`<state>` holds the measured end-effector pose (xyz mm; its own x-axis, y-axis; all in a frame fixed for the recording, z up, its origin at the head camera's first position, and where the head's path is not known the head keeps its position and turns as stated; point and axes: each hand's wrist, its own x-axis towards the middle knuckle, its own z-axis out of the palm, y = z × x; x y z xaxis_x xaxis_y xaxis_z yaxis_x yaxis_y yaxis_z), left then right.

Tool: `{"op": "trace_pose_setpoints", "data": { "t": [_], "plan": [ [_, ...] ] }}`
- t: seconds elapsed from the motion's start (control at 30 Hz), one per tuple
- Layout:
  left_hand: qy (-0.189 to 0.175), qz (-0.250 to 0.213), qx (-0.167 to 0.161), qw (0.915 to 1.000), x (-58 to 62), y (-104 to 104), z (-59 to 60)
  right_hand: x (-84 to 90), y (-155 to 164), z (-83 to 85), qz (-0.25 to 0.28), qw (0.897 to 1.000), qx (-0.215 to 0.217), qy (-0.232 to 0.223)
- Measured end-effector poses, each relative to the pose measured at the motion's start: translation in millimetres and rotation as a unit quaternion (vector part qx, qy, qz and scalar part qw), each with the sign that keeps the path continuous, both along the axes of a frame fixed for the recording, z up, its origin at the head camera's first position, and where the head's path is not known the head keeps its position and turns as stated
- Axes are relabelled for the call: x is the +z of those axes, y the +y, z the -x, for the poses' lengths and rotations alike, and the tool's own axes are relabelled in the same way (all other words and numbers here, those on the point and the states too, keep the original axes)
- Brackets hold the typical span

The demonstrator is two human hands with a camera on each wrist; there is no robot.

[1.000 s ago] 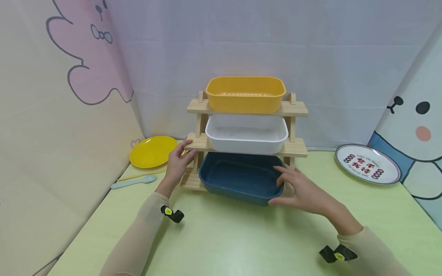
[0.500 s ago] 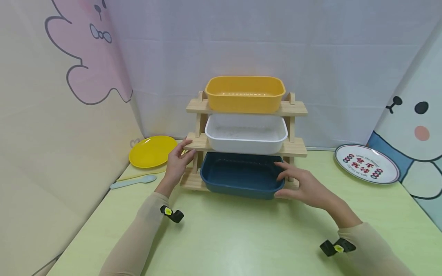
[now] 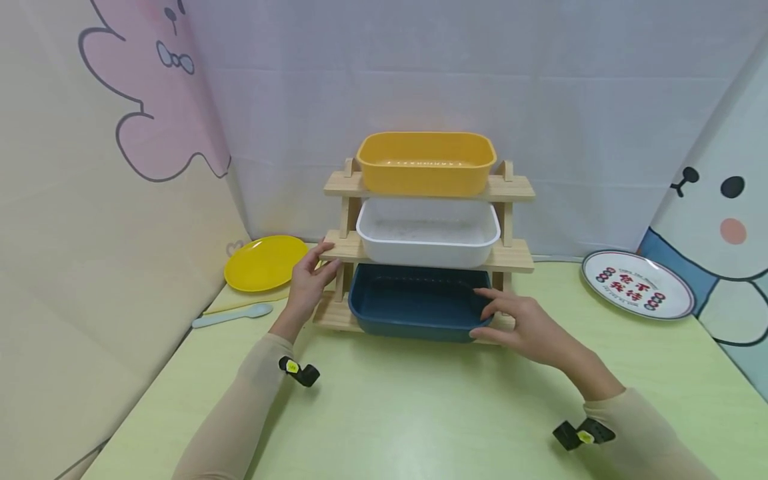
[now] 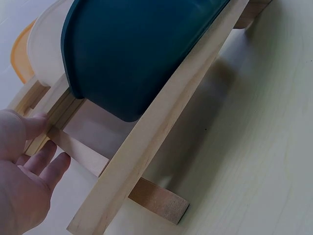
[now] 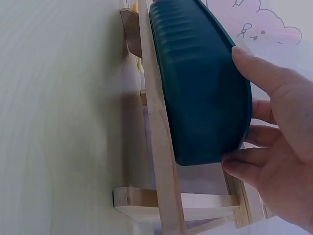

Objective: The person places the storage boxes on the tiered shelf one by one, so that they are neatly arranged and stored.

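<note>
A dark blue bin [image 3: 414,327] sits on the bottom board of a three-tier wooden shelf [image 3: 516,257]. Its long front side runs roughly along the board. My right hand [image 3: 528,327] holds the bin's right front corner; in the right wrist view the thumb [image 5: 249,61] lies on the rim and the other fingers are at its end. My left hand [image 3: 307,280] grips the left end of the middle board, thumb above and fingers below, as the left wrist view shows. A white bin [image 3: 429,253] stands on the middle board, a yellow bin [image 3: 426,181] on the top one.
At the left, a yellow plate [image 3: 267,265] lies by the wall, with a pale blue spoon [image 3: 233,316] in front of it. A white plate with red characters [image 3: 639,285] is at the right. Fabric hangings [image 3: 600,133] close off the back and sides.
The blue bin's right front corner has moved back onto the bottom board, so the bin now sits straighter. My right hand has moved with it; the left hand has stayed put.
</note>
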<state>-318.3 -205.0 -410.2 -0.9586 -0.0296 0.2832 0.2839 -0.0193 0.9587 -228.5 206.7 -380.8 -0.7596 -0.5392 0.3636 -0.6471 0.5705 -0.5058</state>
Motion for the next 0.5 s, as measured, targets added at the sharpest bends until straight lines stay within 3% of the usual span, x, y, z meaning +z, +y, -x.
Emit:
{"op": "trace_pose_setpoints", "data": {
  "t": [0.27, 0.5],
  "plan": [
    [0.004, 0.004, 0.002, 1.0000, -0.8, 0.8, -0.9, 8.7, -2.7, -7.8, -0.029, 1.000, 0.006, -0.010],
    [0.004, 0.012, 0.007, 0.9999, -0.8, 0.2, -2.2, 7.4, -1.3, -6.4, -0.017, 0.999, 0.012, -0.028]
  ]
}}
